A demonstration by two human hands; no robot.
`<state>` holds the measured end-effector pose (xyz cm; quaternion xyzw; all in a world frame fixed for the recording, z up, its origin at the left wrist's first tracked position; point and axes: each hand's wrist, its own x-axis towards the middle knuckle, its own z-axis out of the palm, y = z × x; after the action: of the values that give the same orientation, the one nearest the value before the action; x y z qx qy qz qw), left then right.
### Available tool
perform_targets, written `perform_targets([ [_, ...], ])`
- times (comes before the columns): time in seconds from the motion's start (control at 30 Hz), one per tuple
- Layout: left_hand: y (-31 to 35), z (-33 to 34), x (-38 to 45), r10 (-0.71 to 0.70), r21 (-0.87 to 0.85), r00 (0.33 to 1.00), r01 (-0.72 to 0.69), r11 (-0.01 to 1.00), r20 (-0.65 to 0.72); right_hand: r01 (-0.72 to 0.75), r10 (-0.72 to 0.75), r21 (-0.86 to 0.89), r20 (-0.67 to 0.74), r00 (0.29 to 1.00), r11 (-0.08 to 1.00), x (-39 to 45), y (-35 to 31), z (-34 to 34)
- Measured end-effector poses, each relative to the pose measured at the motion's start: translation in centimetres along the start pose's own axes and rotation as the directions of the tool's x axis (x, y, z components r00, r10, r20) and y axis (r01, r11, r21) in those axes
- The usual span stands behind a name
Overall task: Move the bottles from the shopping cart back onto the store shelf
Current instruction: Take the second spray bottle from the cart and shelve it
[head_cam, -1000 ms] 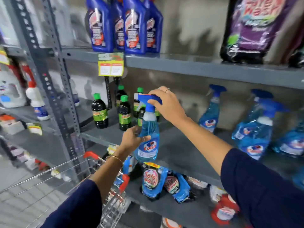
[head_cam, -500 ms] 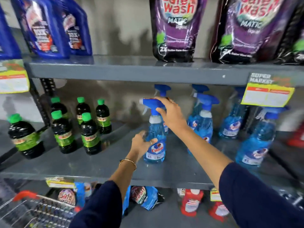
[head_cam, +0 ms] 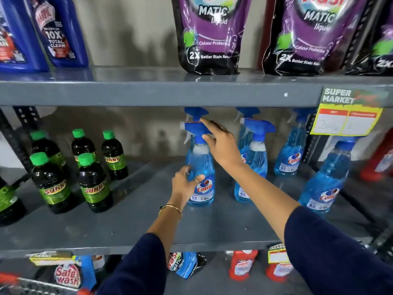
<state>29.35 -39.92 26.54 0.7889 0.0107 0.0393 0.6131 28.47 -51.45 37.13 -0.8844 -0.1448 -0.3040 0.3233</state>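
A blue Colin spray bottle (head_cam: 201, 167) stands upright on the grey middle shelf (head_cam: 127, 222). My left hand (head_cam: 185, 185) is wrapped around its lower body, thumb across the label. My right hand (head_cam: 222, 146) is at the blue spray head with its fingers stretched out and apart, only the fingertips and thumb touching the head and neck. Three more matching spray bottles (head_cam: 253, 167) stand to the right and behind. A corner of the shopping cart (head_cam: 32, 285), with its red handle, shows at the bottom left.
Dark bottles with green caps (head_cam: 53, 184) stand at the left of the same shelf. The upper shelf's edge (head_cam: 148, 94) hangs just above the spray heads and carries a yellow price tag (head_cam: 346, 119). Purple pouches (head_cam: 210, 35) sit on top.
The spray bottle went from above the cart onto the middle shelf and now stands there. My right hand's fingers have loosened from the spray head. My view shifted right, closer to the shelf.
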Motion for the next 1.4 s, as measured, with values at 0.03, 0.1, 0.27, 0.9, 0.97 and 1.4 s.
perform_targets([
  [0.03,0.0,0.0,-0.1,-0.004,-0.008,1.000,0.004,1.000,-0.005,-0.002,0.002,-0.009,0.015,1.000,1.000,-0.1,-0.1,-0.1],
  [0.1,-0.1,0.0,-0.3,-0.001,0.007,1.000,0.001,1.000,0.008,-0.010,0.012,-0.030,0.058,0.998,0.999,-0.5,-0.3,-0.3],
  [0.27,-2.5,0.0,-2.0,0.002,0.066,0.999,-0.005,0.998,0.038,-0.042,0.044,-0.110,0.017,0.999,0.993,-3.8,1.0,-0.6],
  [0.9,-7.7,5.4,-10.8,0.117,0.711,0.980,-0.199,0.675,0.163,-0.664,0.648,-0.002,-0.213,0.731,0.748,-14.0,11.6,2.2],
  [0.97,-7.7,5.4,-10.7,0.101,0.726,0.978,-0.202,0.658,0.180,-0.694,0.685,0.031,-0.193,0.702,0.720,-13.9,12.3,2.7],
  [1.4,-7.5,5.2,-10.3,0.038,0.717,0.971,-0.199,0.668,0.235,-0.734,0.735,0.101,-0.223,0.641,0.671,-13.4,13.9,5.2],
])
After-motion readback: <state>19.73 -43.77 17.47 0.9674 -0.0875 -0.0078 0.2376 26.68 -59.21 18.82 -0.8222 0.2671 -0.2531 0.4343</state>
